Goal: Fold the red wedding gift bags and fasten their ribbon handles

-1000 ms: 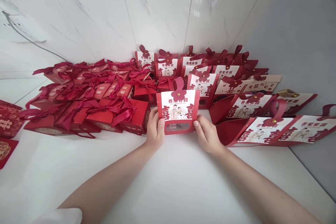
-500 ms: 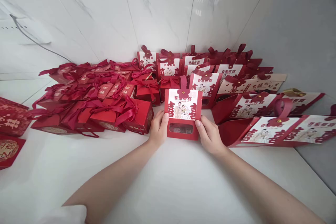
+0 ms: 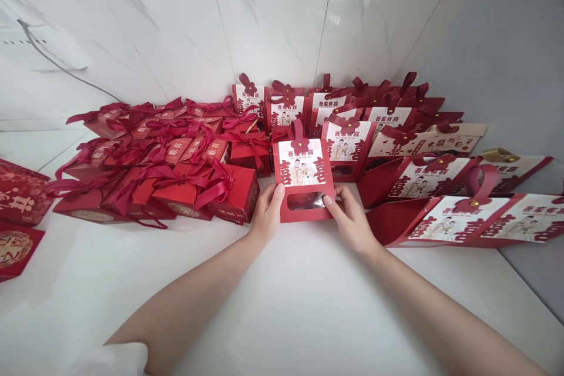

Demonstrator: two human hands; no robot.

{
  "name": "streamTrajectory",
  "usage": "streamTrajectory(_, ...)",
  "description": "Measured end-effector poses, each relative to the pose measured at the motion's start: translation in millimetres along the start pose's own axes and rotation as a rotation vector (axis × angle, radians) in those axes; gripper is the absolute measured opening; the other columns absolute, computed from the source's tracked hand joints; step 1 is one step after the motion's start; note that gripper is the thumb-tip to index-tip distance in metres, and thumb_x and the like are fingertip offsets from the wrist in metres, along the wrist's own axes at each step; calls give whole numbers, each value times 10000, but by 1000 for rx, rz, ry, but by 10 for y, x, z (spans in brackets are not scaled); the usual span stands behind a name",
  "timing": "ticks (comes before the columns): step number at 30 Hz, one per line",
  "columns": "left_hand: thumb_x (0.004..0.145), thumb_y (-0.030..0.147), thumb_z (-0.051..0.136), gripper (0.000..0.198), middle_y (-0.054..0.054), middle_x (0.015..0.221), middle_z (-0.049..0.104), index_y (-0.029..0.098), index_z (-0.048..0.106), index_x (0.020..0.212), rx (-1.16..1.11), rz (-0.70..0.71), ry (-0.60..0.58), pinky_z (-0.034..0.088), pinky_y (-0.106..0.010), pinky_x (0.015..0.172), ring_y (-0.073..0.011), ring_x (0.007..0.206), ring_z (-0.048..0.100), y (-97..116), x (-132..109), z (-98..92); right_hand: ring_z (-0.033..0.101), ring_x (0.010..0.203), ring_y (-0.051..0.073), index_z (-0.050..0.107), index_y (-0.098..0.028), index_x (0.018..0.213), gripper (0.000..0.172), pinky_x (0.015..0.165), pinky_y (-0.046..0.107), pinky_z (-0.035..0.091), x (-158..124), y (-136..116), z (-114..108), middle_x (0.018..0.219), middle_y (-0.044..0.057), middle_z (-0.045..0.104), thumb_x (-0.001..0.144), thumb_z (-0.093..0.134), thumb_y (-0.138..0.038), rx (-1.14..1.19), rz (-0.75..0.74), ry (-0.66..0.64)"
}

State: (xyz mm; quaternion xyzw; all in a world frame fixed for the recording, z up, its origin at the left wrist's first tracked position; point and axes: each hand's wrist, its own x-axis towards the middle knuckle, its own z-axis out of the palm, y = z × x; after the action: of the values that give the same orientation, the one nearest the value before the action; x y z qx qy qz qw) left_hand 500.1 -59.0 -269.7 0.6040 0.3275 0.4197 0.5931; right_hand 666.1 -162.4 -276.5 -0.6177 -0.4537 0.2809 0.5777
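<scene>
Between my hands is a red wedding favor box (image 3: 304, 173) with a white printed panel of a couple, a flower clasp, a ribbon handle on top and a clear window low on its front. My left hand (image 3: 268, 211) grips its left side, thumb on the front. My right hand (image 3: 350, 217) holds the lower right side, its thumb by the window. The box leans slightly left. Behind it stands a similar favor box (image 3: 348, 144). Fingers behind the held box are hidden.
To the left sit rows of red boxes tied with ribbons (image 3: 231, 188). More handled boxes (image 3: 440, 179) crowd the right. Two red boxes (image 3: 20, 194) show at the far left edge. A white marbled wall (image 3: 273, 12) rises behind, and a grey cable (image 3: 66, 73) runs down it.
The held box has shifted slightly up and left and now tilts to the left. My right thumb has moved down from its upper side to near the window.
</scene>
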Motion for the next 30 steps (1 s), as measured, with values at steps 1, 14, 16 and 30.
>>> streamTrajectory(1, 945, 531, 463, 438, -82, 1110, 703, 167, 677, 1061, 7, -4, 9, 480, -309, 871, -218, 999, 630, 4, 2, -3, 580, 1035, 224, 538, -241, 913, 265, 907, 350, 446, 12, 4, -5, 1085, 41, 620, 927, 539, -505, 21, 20, -19)
streamTrajectory(14, 931, 513, 499, 423, -71, 1124, 713, 173, 682, 1103, -50, -65, -14, 485, -321, 906, -227, 1032, 644, 2, 7, -13, 542, 1238, 252, 596, -260, 1287, 431, 1046, 372, 409, 33, -78, -45, 1332, 46, 617, 979, 438, -516, 20, 57, -198)
streamTrajectory(16, 922, 504, 515, 408, -67, 1110, 720, 170, 690, 1079, -62, -71, -9, 491, -319, 899, -229, 1025, 649, -3, 3, -12, 548, 1229, 252, 597, -257, 1281, 429, 1035, 369, 416, 28, -70, -45, 1324, 48, 620, 981, 433, -516, 11, 57, -198)
streamTrajectory(30, 873, 521, 594, 444, -93, 1089, 735, 171, 691, 1130, -233, -101, 71, 554, -342, 860, -258, 1014, 685, 60, -29, 25, 532, 1217, 242, 590, -259, 1261, 340, 1028, 374, 426, -22, -115, -32, 1284, 81, 578, 962, 519, -404, -234, -215, -215)
